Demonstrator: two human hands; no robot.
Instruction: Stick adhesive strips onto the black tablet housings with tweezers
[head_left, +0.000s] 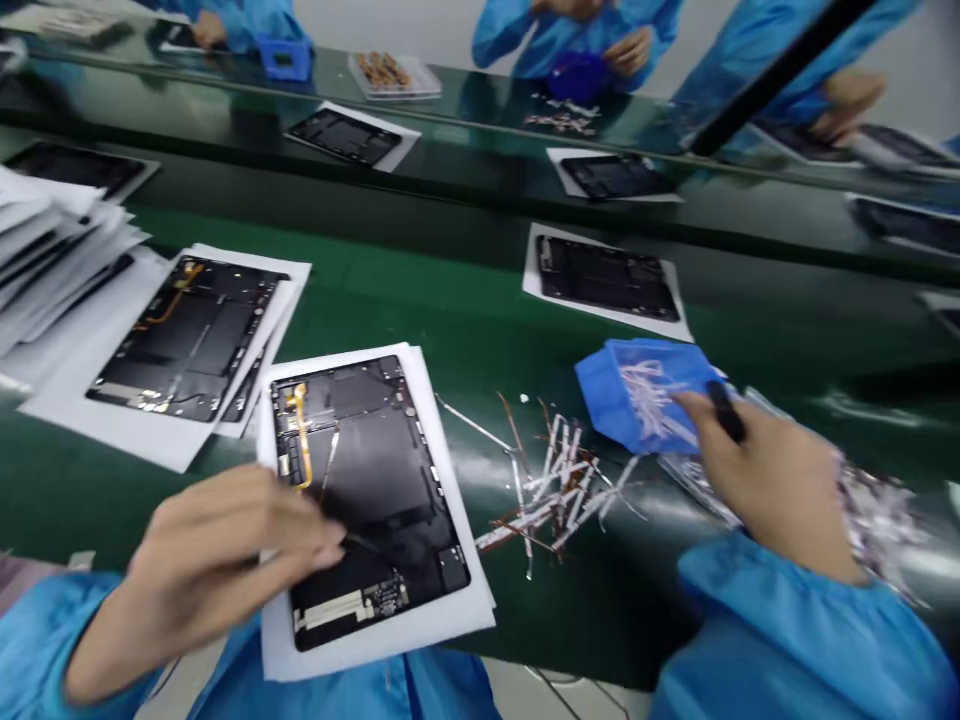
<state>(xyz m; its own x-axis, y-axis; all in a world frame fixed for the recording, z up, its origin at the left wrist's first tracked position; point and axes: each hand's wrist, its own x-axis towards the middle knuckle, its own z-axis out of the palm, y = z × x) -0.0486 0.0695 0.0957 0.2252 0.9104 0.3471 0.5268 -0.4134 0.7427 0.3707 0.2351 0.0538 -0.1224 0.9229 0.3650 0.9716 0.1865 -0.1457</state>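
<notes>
In front of me an opened tablet housing [375,430] lies on white sheets [450,590], showing an orange flex cable [301,440] and a small circuit board [386,597]. My left hand [232,550], blurred, is over its lower left part with fingers pinched together; a thin dark line runs from the fingertips, and what they hold is unclear. At the blue bin [600,385], my right hand [780,470] grips a black-handled tool [726,412], its tip hidden. Thin white strips [652,395] lie in that bin. Between the hands sits a heap of white and brown strips [562,490].
Another opened tablet housing [199,335] lies on paper at left, beside stacked sheets [52,255]. More strips [881,510] are heaped far right. A tablet housing [607,280] rests beyond the bin. Across the glossy bench, co-workers in blue sleeves [502,35] work.
</notes>
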